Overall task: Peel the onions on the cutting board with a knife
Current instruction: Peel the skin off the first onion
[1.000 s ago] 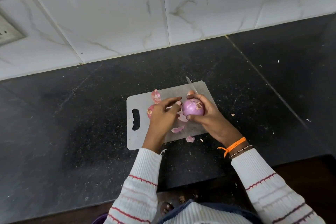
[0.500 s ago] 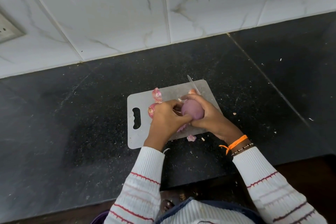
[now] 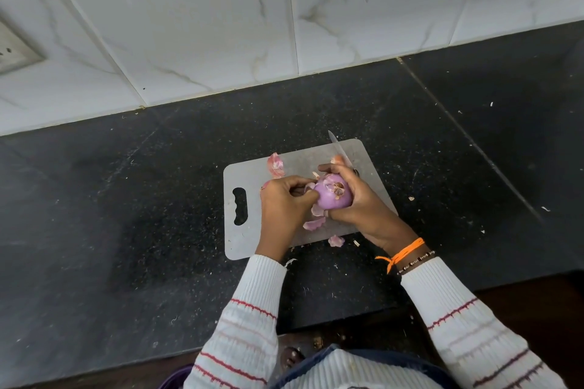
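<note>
**A:** Any brand or writing on this stuff? Head cam is all I've got.

**B:** Nope, nothing readable. The cutting board [image 3: 243,234] is plain grey with a handle slot on its left end, no logo that I can make out.

**A:** What are the hands doing?

**B:** Right hand [image 3: 363,202] is wrapped around the onion [image 3: 335,196], fingers curled over the far side and thumb underneath, holding it just above the middle of the board. The same hand has the knife [image 3: 338,148] tucked in it; only the blade shows, poking out past the fingers. Left hand [image 3: 284,199] is curled in with its fingertips pinching a flap of skin at the onion's left side.

**A:** Which way is everything pointing?

**B:** The onion's cut end faces up at the camera. The blade runs away from the person, tip angled slightly left, over the board's far edge. Loose peels [image 3: 275,165] lie on the board, one scrap on the black counter [image 3: 126,215] just off the near edge.
</note>
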Available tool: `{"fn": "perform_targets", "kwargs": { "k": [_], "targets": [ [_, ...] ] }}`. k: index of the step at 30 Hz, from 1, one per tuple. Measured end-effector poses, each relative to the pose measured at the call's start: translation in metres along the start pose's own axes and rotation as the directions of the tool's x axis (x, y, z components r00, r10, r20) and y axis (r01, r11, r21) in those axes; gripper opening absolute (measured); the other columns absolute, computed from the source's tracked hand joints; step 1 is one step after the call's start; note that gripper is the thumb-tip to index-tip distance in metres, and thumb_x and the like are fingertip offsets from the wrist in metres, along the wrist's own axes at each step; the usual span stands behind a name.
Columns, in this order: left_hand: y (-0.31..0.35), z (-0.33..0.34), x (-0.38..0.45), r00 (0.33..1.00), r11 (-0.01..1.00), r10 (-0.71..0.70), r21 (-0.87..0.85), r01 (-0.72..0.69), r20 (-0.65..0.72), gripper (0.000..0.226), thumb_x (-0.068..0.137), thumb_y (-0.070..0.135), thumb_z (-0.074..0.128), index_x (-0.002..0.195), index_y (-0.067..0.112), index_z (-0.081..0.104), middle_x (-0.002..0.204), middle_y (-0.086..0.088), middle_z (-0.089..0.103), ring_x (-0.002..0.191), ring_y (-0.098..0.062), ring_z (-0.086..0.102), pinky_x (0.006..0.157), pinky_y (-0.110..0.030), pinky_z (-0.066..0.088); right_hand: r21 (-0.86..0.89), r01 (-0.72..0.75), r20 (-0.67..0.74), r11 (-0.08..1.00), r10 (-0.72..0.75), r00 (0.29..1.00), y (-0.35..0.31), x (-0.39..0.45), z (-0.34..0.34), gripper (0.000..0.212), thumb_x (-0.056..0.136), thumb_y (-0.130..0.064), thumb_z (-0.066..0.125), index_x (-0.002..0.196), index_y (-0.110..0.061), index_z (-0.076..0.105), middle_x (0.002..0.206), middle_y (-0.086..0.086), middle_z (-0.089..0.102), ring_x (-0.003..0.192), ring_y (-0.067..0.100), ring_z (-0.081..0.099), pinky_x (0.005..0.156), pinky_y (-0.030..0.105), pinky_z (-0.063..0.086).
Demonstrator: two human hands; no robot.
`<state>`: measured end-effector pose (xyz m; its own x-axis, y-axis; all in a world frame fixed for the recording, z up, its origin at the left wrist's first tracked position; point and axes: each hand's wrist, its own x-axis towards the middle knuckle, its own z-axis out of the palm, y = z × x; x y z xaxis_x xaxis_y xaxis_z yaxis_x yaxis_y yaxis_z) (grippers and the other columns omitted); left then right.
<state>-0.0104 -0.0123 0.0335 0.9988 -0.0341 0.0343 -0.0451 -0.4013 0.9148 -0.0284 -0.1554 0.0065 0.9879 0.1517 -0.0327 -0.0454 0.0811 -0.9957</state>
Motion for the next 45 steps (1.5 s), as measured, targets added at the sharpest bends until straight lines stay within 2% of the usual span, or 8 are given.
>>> {"fn": "perform_targets", "kwargs": {
  "k": [3, 8, 16, 22, 26, 31, 35, 45],
  "targets": [
    [0.004, -0.005, 0.001, 0.990, 0.947, -0.141, -0.290, 0.141, 0.021, 0.016, 0.082, -0.003, 0.060, 0.083, 0.007, 0.073, 0.074, -0.007, 0.071, 0.065, -0.019, 0.066, 0.066, -0.029, 0.058, 0.271, 0.014, -0.029, 0.963, -0.007, 1.000, 0.003, 0.002, 0.001, 0.071, 0.057, 0.009, 0.071, 0.118, -0.021, 0.050, 0.122, 0.001, 0.045, 0.107, 0.012, 0.054, 0.082, 0.020, 0.052],
    [0.006, -0.007, 0.001, 0.910, 0.631, -0.387, -0.678, 0.377, 0.146, 0.015, 0.090, -0.003, 0.052, 0.090, -0.001, 0.067, 0.078, -0.012, 0.070, 0.062, -0.015, 0.067, 0.061, -0.018, 0.057, 0.717, -0.055, 0.038, 0.695, 0.039, 0.998, 0.005, 0.003, -0.002, 0.093, 0.052, 0.006, 0.075, 0.136, -0.013, 0.040, 0.131, 0.010, 0.039, 0.107, 0.021, 0.048, 0.080, 0.028, 0.054],
    [-0.015, 0.006, 0.006, 0.976, 0.954, -0.205, -0.239, 0.182, -0.076, 0.024, 0.082, -0.003, 0.057, 0.082, 0.016, 0.072, 0.083, -0.003, 0.071, 0.080, -0.020, 0.067, 0.075, -0.036, 0.058, 0.700, -0.032, 0.055, 0.713, -0.009, 0.998, 0.001, -0.003, -0.004, 0.076, 0.057, 0.004, 0.063, 0.128, -0.018, 0.049, 0.123, 0.010, 0.046, 0.108, 0.025, 0.049, 0.083, 0.030, 0.050],
    [-0.020, 0.007, 0.004, 0.994, 0.996, -0.092, 0.013, 0.091, 0.054, 0.036, 0.084, -0.009, 0.051, 0.113, 0.007, 0.066, 0.112, -0.004, 0.066, 0.102, -0.012, 0.060, 0.090, -0.022, 0.047, 0.444, -0.046, 0.079, 0.895, 0.012, 0.997, -0.017, -0.005, -0.009, 0.067, 0.063, 0.004, 0.067, 0.122, -0.023, 0.049, 0.118, 0.005, 0.044, 0.092, 0.015, 0.057, 0.075, 0.027, 0.053],
    [-0.006, 0.004, 0.003, 0.998, 0.989, -0.058, -0.138, 0.060, 0.016, 0.023, 0.086, -0.002, 0.058, 0.101, 0.010, 0.071, 0.097, -0.001, 0.071, 0.088, -0.014, 0.067, 0.084, -0.034, 0.055, 0.106, -0.003, -0.016, 0.994, 0.004, 1.000, -0.009, -0.004, -0.004, 0.061, 0.071, 0.010, 0.069, 0.116, -0.027, 0.050, 0.127, 0.008, 0.046, 0.109, 0.013, 0.055, 0.087, 0.025, 0.051],
    [0.007, -0.002, 0.001, 0.996, 0.991, -0.059, -0.114, 0.066, 0.064, 0.020, 0.076, 0.022, 0.075, 0.095, 0.015, 0.074, 0.089, 0.003, 0.073, 0.080, -0.007, 0.068, 0.076, -0.026, 0.056, -0.002, -0.002, 0.008, 1.000, 0.002, 1.000, -0.009, -0.005, -0.003, 0.060, 0.071, 0.011, 0.070, 0.114, -0.026, 0.051, 0.121, -0.005, 0.052, 0.107, 0.006, 0.059, 0.089, 0.026, 0.051],
    [0.007, -0.004, 0.000, 0.995, 0.995, -0.075, -0.056, 0.079, 0.072, 0.017, 0.074, 0.011, 0.074, 0.091, 0.009, 0.075, 0.083, -0.003, 0.073, 0.074, -0.010, 0.068, 0.074, -0.031, 0.057, -0.138, 0.026, 0.027, 0.990, -0.022, 0.999, -0.010, -0.004, -0.002, 0.060, 0.070, 0.008, 0.072, 0.119, -0.018, 0.049, 0.123, 0.003, 0.051, 0.110, 0.014, 0.058, 0.091, 0.030, 0.052],
    [0.008, -0.004, -0.003, 0.997, 1.000, -0.022, 0.024, 0.020, 0.079, 0.017, 0.068, 0.002, 0.072, 0.085, 0.006, 0.073, 0.069, 0.002, 0.068, 0.058, 0.004, 0.062, 0.056, -0.010, 0.050, -0.274, 0.048, 0.031, 0.960, -0.041, 0.999, -0.010, -0.005, 0.004, 0.058, 0.072, 0.005, 0.069, 0.119, -0.023, 0.047, 0.119, -0.004, 0.048, 0.105, 0.010, 0.058, 0.088, 0.027, 0.053]
  ]
}}
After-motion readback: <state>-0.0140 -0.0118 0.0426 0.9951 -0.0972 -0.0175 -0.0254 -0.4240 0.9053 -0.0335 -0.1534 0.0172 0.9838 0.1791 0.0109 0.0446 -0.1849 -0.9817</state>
